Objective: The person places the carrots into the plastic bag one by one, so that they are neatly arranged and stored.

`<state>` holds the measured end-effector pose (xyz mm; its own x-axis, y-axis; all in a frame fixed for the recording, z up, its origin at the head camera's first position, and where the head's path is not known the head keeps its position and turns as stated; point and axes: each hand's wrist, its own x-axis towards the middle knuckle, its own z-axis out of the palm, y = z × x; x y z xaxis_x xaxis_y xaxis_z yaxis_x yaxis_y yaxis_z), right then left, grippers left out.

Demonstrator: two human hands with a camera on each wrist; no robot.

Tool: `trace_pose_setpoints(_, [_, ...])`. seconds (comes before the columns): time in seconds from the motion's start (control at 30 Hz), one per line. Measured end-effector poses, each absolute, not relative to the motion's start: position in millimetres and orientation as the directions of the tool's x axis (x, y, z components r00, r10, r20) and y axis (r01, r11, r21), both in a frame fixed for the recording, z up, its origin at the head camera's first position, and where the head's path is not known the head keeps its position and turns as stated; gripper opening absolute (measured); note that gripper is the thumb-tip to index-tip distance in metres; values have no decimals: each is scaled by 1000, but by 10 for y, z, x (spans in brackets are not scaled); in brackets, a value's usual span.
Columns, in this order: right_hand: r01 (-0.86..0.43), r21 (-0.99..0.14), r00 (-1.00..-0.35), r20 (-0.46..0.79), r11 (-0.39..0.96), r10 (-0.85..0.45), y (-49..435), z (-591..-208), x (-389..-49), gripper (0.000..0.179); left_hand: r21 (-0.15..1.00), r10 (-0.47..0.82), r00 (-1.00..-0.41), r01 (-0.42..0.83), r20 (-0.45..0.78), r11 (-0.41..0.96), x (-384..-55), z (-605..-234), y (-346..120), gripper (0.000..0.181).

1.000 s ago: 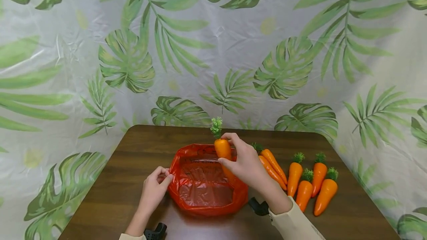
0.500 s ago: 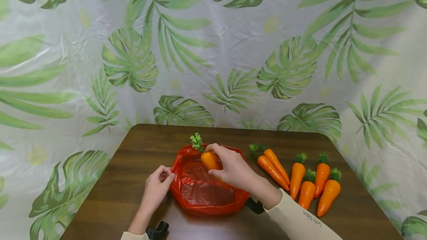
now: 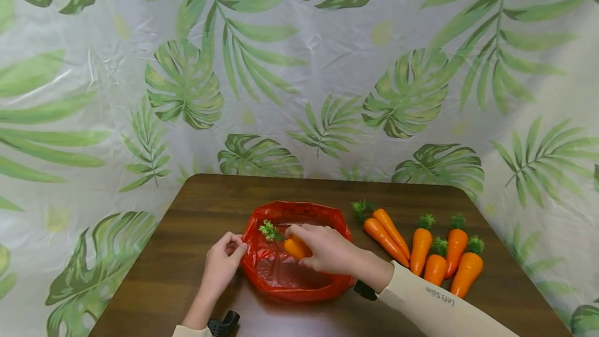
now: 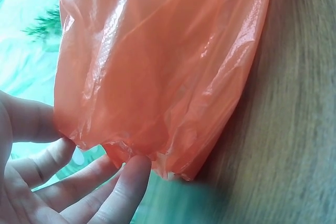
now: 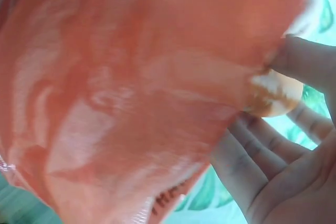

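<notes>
A red plastic bag (image 3: 299, 294) stands on the table with its mouth spread wide. At its left rim, my left hand (image 3: 223, 258) pinches the plastic between thumb and fingers; the left wrist view shows the bag (image 4: 157, 66) bunched at the fingertips. My right hand (image 3: 323, 248) reaches into the bag's mouth and grips a carrot (image 3: 296, 248) near its top. The carrot lies tilted, its green leafy tuft (image 3: 269, 230) pointing left. Its lower part is hidden by the hand. In the right wrist view, the bag covers much of the carrot (image 5: 275, 94).
Right of the bag, two carrots (image 3: 386, 241) lie side by side on the dark wooden table (image 3: 215, 196). Several more carrots (image 3: 421, 249) lie farther right, partly behind the right sleeve (image 3: 435, 303). A leaf-patterned sheet (image 3: 327, 66) hangs behind the table.
My right hand has moved left and down with the carrot, from above the bag's right side into its mouth. The carrot has tipped leftward. My left hand has kept its hold on the rim.
</notes>
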<state>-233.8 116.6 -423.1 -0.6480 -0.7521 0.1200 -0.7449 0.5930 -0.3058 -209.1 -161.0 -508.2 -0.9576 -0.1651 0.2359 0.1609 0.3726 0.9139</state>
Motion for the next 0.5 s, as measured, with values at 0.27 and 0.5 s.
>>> trace_pose_setpoints(0.27, [-762, -262, -613, 0, 592, -790, 1170, -4370, -2361, 58, 912, -165, -957, 162, 238, 377, -2086, -5085, -1610, 12])
trace_pose_setpoints(0.5, [-792, -239, -560, -80, 562, -824, 1131, -4431, -2377, 59, 907, -166, -954, 170, 249, 386, -2083, -5082, -1611, 12])
